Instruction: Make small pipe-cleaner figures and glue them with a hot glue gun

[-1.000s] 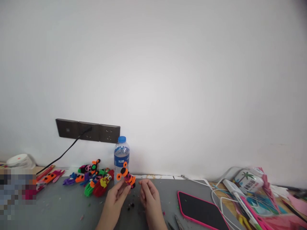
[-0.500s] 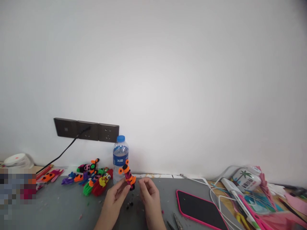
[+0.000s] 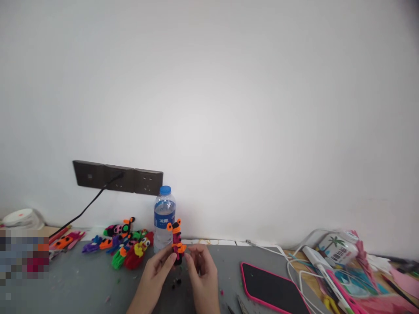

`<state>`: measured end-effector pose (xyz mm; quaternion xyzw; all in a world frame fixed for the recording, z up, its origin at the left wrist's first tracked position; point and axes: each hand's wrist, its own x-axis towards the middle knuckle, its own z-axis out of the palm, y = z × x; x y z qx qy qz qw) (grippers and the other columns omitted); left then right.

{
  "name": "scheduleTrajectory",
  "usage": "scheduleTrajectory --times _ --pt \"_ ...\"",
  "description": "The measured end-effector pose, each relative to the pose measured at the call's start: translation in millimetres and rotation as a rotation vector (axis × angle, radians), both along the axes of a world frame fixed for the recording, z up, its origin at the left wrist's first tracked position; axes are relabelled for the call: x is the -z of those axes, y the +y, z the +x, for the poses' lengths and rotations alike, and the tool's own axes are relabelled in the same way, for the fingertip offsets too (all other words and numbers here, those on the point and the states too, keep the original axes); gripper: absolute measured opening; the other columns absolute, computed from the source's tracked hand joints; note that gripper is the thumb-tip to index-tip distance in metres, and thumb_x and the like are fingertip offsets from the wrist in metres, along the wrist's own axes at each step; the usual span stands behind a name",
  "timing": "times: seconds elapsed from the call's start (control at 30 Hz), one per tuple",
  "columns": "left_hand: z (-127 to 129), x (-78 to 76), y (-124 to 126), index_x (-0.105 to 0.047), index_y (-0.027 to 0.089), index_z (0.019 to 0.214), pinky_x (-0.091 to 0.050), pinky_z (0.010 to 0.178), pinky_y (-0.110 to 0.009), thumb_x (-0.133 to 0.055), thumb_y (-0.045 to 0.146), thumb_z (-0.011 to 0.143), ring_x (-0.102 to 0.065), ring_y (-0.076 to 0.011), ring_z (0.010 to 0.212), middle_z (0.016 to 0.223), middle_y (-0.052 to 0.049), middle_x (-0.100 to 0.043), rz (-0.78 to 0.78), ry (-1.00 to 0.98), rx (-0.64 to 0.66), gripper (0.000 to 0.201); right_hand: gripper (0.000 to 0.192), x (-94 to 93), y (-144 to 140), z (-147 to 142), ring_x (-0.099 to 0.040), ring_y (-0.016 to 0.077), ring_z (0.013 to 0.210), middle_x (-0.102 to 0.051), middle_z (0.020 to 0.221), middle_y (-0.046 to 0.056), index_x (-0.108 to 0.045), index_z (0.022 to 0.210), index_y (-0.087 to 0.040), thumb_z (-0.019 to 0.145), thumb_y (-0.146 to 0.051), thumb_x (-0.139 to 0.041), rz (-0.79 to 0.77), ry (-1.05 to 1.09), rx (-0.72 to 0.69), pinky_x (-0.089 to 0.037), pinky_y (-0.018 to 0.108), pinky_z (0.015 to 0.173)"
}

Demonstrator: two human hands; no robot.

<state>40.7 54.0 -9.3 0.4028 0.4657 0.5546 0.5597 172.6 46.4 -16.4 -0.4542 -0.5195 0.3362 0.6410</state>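
Head view: a pale wall fills most of the scene behind a grey mat spread over a wooden tabletop. Taking the held figure as the clock's centre, a dark socket panel sits on the wall at ten o'clock, a cluster of fuzzy, brightly coloured figures lies at nine, a water bottle stands just behind at eleven, and a pink-edged phone lies at four. Both hands meet around the centre. The left hand pinches the small orange, magenta and black figure low on its side, upright above the mat; the right hand has its fingers curled in beside its lower part, though whether they touch it or grip anything is unclear. The step in hand appears to be fine adjustment of that lower part, which would call for a steady left pinch and light, precise right fingertips. Smallest, dark scraps lie at six o'clock.
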Motion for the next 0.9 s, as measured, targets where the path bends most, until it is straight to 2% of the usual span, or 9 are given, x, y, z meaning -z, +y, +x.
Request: scheduleTrajectory --times 0.23,0.37,0.63,0.9 --pt "-0.6 4.1 1.4 -0.078 0.020 0.095 -0.058 0.086 -0.039 -0.079 0.061 0.056 -0.065 -0.0336 0.110 0.108 -0.009 -0.076 -0.004 -0.018 0.017 0.057 0.012 -8.4 -2.0 1.3 -0.048 0.0138 0.053 -0.053 0.063 -0.001 -0.067 0.080 -0.020 0.086 -0.027 -0.058 0.096 -0.188 0.047 -0.039 0.021 0.049" --pt "-1.6 7.9 3.1 -0.079 0.019 0.095 -0.060 0.080 -0.041 -0.078 0.062 0.056 -0.067 -0.0352 0.106 0.107 -0.011 -0.076 -0.010 0.000 0.021 0.058 0.011 -6.7 -0.1 1.2 -0.048 0.0133 0.052 -0.055 0.064 -0.001 -0.066 0.075 -0.020 0.084 -0.024 -0.060 0.135 -0.222 0.060 -0.037 0.021 0.047" --pt "-2.3 7.2 3.0 -0.079 0.020 0.095 -0.061 0.077 -0.040 -0.077 0.062 0.058 -0.068 -0.0350 0.104 0.107 -0.011 -0.076 0.010 0.019 0.037 0.056 0.013 2.0 -0.1 -0.7 -0.048 0.0137 0.052 -0.055 0.064 0.000 -0.064 0.076 -0.020 0.085 -0.029 -0.060 0.087 -0.182 0.060 -0.036 0.022 0.047" --pt "-0.6 2.0 -0.5 -0.078 0.019 0.096 -0.059 0.084 -0.041 -0.076 0.064 0.058 -0.066 -0.0348 0.108 0.108 -0.011 -0.076 0.002 0.054 0.022 0.059 0.011 -8.1 -3.0 -0.9 -0.048 0.0137 0.055 -0.055 0.065 0.000 -0.062 0.075 -0.020 0.085 -0.023 -0.058 0.069 -0.223 0.037 -0.037 0.022 0.051"
